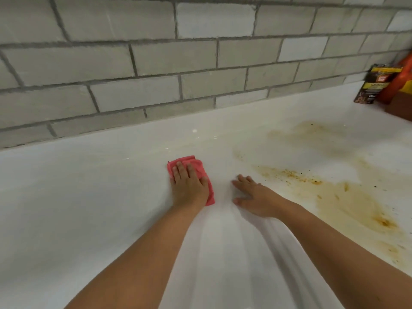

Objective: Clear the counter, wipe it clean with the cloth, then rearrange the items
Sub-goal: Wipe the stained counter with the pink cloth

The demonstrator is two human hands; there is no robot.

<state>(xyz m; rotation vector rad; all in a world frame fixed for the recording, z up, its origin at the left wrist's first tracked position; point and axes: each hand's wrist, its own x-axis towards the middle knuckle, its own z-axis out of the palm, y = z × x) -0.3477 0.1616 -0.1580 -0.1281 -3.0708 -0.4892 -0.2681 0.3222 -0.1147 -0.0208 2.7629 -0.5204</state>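
A person's left hand [189, 184] lies flat on a folded pink cloth [187, 159], fingers straight and pressing it to the white counter [89, 197] rather than gripping it. The cloth sits wholly under that hand, its edges showing beyond the fingertips and along the thumb side. The right hand [252, 197] rests just beside it, palm down, fingers spread and relaxed on the bare surface, holding nothing.

The clearing step appears done around both hands: nothing stands on the counter near them. A dark pouch [376, 85] and an orange package [399, 81] are grouped well away to the right of the right hand, against the grey tiled wall [156, 63].

Wiping looks partly done at best. The surface to the left of the left hand shows white and unmarked, while a broad brown-yellow stain [347, 204] with dark specks spreads from just beyond the right hand's outer edge and on away from it. That patch has yet to be cleaned, and the rearranging of items comes after it.
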